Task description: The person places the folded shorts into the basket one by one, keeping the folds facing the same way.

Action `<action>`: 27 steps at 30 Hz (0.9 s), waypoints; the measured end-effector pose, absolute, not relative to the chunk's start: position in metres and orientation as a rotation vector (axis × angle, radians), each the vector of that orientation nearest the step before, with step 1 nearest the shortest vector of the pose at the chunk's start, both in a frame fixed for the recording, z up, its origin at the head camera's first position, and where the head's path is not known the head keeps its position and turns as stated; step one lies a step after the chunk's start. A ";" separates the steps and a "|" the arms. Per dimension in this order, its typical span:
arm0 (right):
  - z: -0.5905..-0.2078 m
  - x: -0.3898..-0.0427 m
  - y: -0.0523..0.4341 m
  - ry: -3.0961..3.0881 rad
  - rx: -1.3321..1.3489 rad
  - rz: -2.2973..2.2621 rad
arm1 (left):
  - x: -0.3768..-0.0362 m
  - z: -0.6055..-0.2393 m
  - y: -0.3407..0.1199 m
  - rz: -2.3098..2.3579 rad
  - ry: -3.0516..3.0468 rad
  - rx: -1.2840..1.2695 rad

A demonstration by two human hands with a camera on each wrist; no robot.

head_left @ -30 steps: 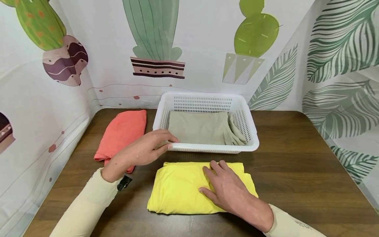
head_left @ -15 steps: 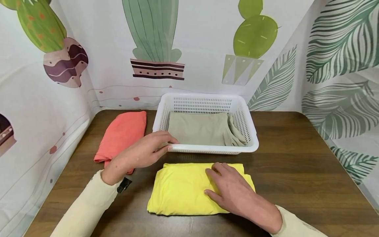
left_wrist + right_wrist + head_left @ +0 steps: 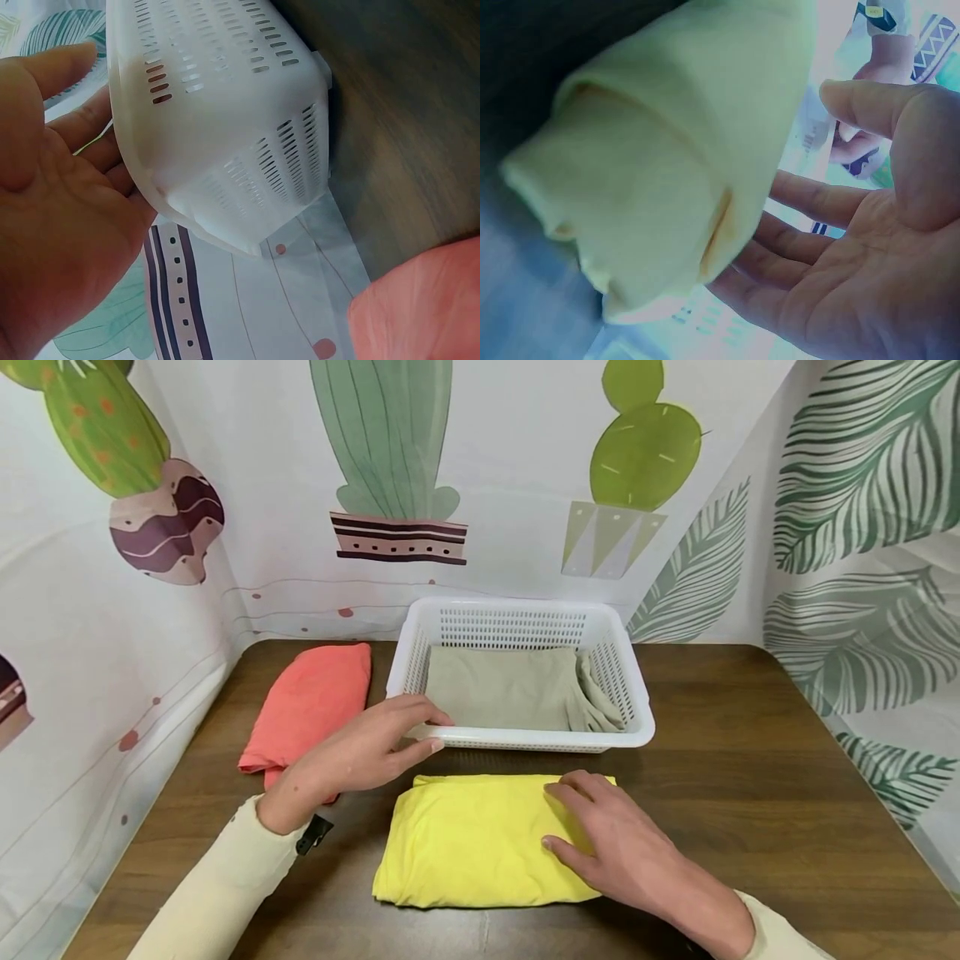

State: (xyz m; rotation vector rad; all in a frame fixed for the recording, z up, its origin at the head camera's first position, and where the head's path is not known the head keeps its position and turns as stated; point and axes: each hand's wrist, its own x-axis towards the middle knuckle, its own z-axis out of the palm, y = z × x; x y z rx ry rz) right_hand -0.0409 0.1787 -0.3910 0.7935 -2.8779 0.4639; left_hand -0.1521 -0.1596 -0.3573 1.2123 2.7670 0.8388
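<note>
Nearest you, the folded yellow cloth (image 3: 480, 839) lies on the desk (image 3: 750, 777). Your right hand (image 3: 622, 843) rests flat on its right end, fingers straight, gripping nothing. Farther back, your left hand (image 3: 367, 747) touches the basket (image 3: 637, 710) at its near left rim, fingers relaxed. A grey cloth (image 3: 502, 687) already lies inside. The yellow cloth and the orange cloth (image 3: 307, 706), far left, remain outside.

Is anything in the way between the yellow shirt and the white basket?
Nothing visible lies on the strip of table between the yellow shirt and the white basket. Inside, a grey-green cloth already covers the bottom.
</note>
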 end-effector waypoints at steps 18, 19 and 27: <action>-0.384 -0.036 0.212 -2.864 0.630 0.568 | -0.131 -0.351 -0.167 1.051 2.801 1.288; -0.384 -0.036 0.213 -2.863 0.625 0.571 | -0.129 -0.350 -0.167 1.075 2.796 1.301; -0.386 -0.037 0.222 -2.872 0.598 0.582 | -0.108 -0.347 -0.168 1.145 2.765 1.372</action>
